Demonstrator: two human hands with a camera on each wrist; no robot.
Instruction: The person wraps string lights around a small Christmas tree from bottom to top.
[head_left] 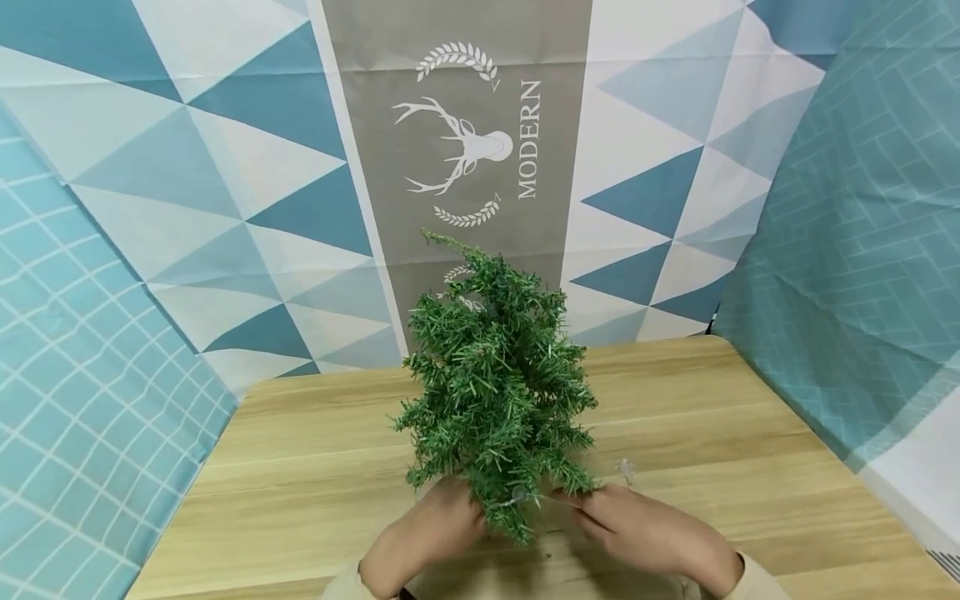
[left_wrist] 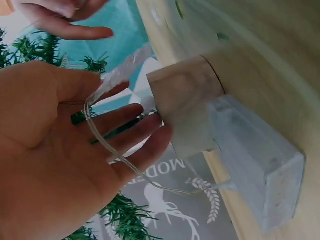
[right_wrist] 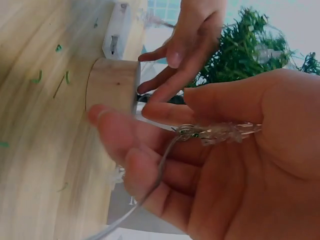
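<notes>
A small artificial Christmas tree (head_left: 498, 383) stands upright on its round wooden base (left_wrist: 185, 105). Behind the lower branches, my left hand (head_left: 438, 521) reaches in beside the trunk. Its fingers (left_wrist: 142, 150) extend close to the base, with a thin clear wire crossing in front of the palm. My right hand (head_left: 637, 525) is low on the tree's right side. In the right wrist view, its curled fingers hold the string-light wire (right_wrist: 215, 134), bunched across the palm. A clear battery box (left_wrist: 260, 160) sits against the base, the wire's end running into it.
The wood-grain table (head_left: 300, 467) bears several green needle scraps (right_wrist: 39, 76) near the base. Part of the clear string (head_left: 624, 471) shows right of the tree. A patterned cloth (head_left: 465, 167) hangs behind, with blue tiled-print cloths (head_left: 67, 375) at the sides.
</notes>
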